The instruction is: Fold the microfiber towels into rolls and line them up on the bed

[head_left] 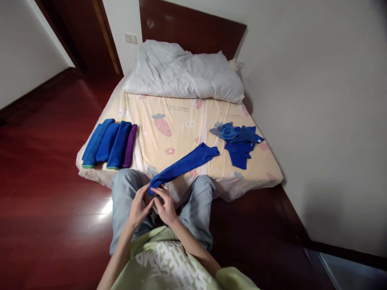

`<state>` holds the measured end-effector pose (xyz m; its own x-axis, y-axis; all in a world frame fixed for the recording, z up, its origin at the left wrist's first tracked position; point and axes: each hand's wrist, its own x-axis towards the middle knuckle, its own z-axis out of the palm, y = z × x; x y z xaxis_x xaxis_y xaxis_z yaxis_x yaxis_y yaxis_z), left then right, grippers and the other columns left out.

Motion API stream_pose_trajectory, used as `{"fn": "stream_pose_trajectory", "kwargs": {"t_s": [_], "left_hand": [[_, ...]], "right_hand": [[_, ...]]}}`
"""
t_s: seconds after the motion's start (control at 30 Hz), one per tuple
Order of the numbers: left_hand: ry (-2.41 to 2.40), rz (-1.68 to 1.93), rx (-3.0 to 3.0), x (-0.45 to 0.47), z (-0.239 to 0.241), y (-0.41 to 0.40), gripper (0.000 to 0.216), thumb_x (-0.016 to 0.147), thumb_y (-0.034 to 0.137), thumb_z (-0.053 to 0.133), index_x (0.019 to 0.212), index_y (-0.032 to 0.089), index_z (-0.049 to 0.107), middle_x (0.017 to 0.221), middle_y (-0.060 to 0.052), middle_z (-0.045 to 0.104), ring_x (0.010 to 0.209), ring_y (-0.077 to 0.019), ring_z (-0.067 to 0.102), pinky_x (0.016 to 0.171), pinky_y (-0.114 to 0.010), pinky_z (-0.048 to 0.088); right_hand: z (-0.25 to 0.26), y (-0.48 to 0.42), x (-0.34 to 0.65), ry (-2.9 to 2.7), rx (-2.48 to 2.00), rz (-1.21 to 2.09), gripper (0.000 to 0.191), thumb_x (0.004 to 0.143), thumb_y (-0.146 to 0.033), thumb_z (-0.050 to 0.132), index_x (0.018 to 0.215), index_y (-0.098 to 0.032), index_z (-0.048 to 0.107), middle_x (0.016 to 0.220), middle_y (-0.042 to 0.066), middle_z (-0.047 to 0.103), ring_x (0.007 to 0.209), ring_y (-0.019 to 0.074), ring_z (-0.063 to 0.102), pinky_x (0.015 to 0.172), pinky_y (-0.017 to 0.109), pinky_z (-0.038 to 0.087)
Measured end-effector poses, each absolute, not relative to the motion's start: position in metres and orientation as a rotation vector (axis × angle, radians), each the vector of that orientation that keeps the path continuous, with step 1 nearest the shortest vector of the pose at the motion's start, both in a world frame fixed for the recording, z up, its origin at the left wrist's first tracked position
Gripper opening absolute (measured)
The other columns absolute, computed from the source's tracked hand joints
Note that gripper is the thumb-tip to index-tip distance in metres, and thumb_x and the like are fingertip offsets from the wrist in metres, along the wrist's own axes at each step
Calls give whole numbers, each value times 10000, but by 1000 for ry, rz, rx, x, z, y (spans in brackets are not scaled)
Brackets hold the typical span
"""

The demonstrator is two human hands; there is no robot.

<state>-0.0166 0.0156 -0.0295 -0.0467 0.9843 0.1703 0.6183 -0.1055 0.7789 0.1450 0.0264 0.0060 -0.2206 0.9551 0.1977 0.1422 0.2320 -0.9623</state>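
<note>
A long blue cloth (185, 164), folded into a narrow strip, stretches from the middle of the bed down to my lap. My left hand (139, 206) and my right hand (163, 205) meet at its near end, fingers pinched on the fabric. A loose heap of blue cloths (238, 141) lies on the bed's right side. On the left side, a row of folded cloths (109, 143) lies side by side: three blue and one purple.
The bed has a pale yellow printed sheet (175, 121) and a grey-white duvet (181, 72) bunched at the head. Dark red wooden floor (45, 181) surrounds the bed on the left. A white wall (317, 121) runs close along the right.
</note>
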Motion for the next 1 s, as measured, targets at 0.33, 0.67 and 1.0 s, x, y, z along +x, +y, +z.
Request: {"fn": "stream_pose_trajectory", "kwargs": {"t_s": [0.33,0.67,1.0], "left_hand": [[1796,1181,1489,-8,-28,2,321,902,316,475,1066,149,694,989,-78,746,891,-195,689,839,-319,569],[1834,1185,1355,-23,-15,-15,318,960,407,488,1021,200,722,981,-45,761,897,-194,696,815,-300,563],[1778,1015,1553,-40,-36,-17,299,927,204,472,1133,185,687,1058,-73,741,972,-210,705,889,-360,581]], "right_hand": [[-40,-12,146,-1137,-1223,1425,699,852,-370,628,1519,-404,420,1525,19,532,1445,252,479,1211,531,389],[-46,2,150,-347,-1031,1826,629,685,-229,752,1294,-312,614,1208,20,709,1114,215,700,1036,437,565],[-59,-11,159,-750,-1479,1205,573,855,-414,661,1360,-148,620,1119,111,735,1022,243,715,969,449,590]]}}
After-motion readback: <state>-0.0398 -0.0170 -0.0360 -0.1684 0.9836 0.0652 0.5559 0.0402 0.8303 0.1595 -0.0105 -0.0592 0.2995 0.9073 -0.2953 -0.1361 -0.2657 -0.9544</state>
